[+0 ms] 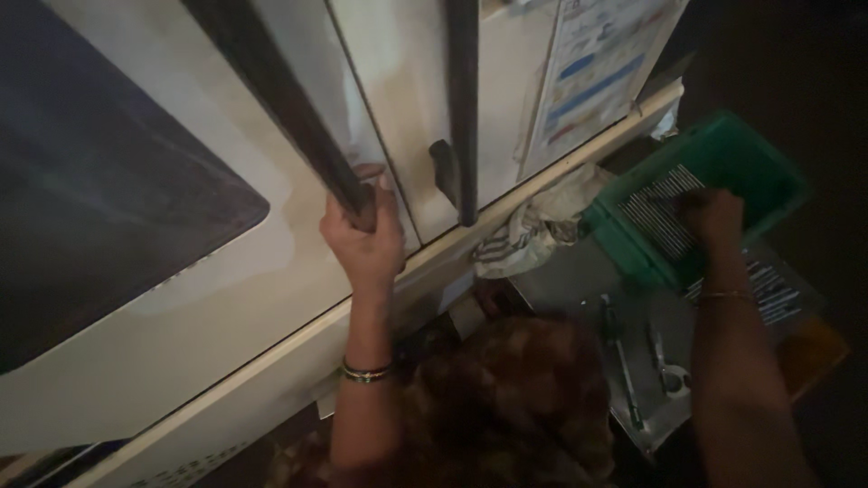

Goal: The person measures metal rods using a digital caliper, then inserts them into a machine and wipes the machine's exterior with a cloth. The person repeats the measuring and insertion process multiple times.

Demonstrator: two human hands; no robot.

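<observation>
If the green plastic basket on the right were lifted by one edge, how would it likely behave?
The green basket looks like thin slotted plastic, so probably light and a little flexible rather than rigid. The right hand is reaching inside it, and whatever it holds could slide if tilted. It sits partly on a metal tray, so a push might make it skid.

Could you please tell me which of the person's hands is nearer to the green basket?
Right. The right hand reaches into the green basket, touching the slotted tray inside. The left hand grips the dark fridge door handle, well away from it.
</observation>
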